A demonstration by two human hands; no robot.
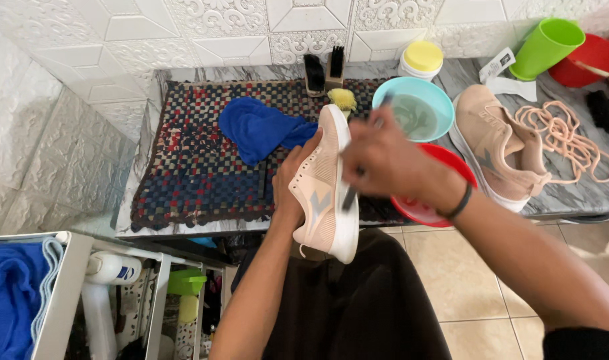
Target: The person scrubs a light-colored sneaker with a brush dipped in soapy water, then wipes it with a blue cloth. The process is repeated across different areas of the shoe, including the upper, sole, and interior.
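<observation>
Biggest thing up there is the one checkered mat on the marble counter, with one blue cloth bunched on top of it. Two pink shoes total: one shoe is in your hands, held up over the mat's front edge with its sole turned to the right, and the second shoe sits laceless on the counter to the right. One tangle of pink laces lies just beside it.

Your left hand is wrapped around the held shoe from the back, fingers curled on its side. Your right hand is blurry, fingers closed around one thin dark brush that's touching the shoe's sole edge.

Bowls: one teal bowl with water, one red bowl mostly hidden under your right wrist, plus one red basin at the far corner. One green cup leans next to that. One yellow-lidded jar stands by the wall, two dark brushes stand upright beside it, and one small yellow scrubber peeks out behind the shoe's toe.
</observation>
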